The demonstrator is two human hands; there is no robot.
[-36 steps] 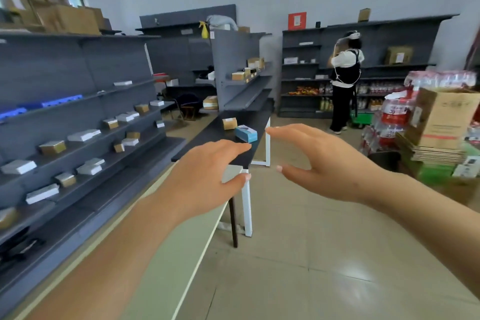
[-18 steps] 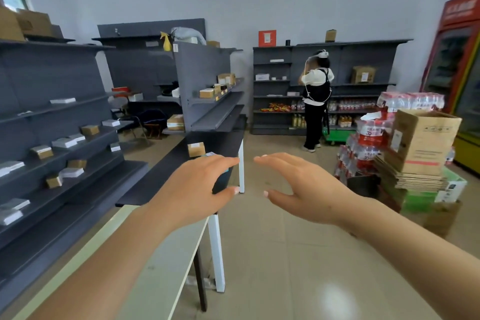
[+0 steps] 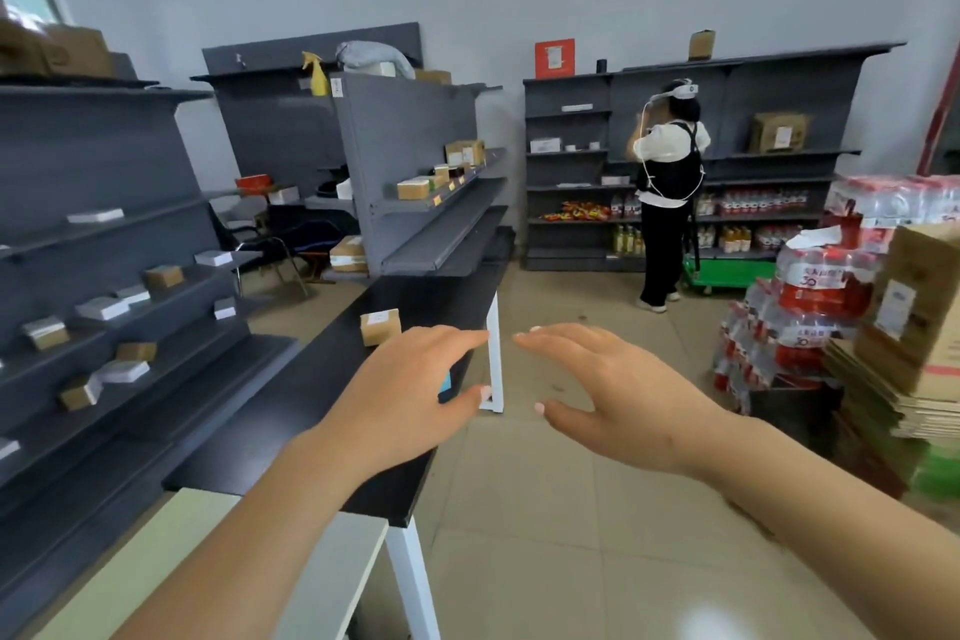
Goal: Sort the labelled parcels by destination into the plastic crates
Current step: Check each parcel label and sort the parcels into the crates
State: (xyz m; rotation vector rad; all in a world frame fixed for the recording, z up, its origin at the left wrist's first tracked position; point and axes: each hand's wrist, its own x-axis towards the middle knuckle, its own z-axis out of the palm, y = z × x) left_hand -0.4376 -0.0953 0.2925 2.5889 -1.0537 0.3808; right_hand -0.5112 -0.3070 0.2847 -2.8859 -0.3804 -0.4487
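A: Sitting on the black table point(image 3: 291, 431), past the left hand point(image 3: 410, 400), is a brown parcel point(image 3: 381, 326), a small cardboard box with a pale label on top. A blue box point(image 3: 445, 384) peeks out just behind that hand's thumb, near the table's right edge; most of it is hidden.

B: And the hands?

A: Both are held out in front, palms down, fingers straight and thumbs spread. The left hand hovers over the table; the right hand point(image 3: 618, 395) is off the table's right side, above the floor. They grip nothing. Their fingertips nearly meet, with a narrow gap between them.

B: Counts?

A: On the table, one brown parcel and one blue box. Two hands. Left of the table, grey shelves point(image 3: 104, 307) carry about ten small brown and white boxes; some are blurred, so I cannot count exactly. Beyond the table's far end, one person point(image 3: 670, 172) stands facing the back shelves. Right of the table are stacked water packs point(image 3: 800, 307) and a large carton point(image 3: 924, 307).
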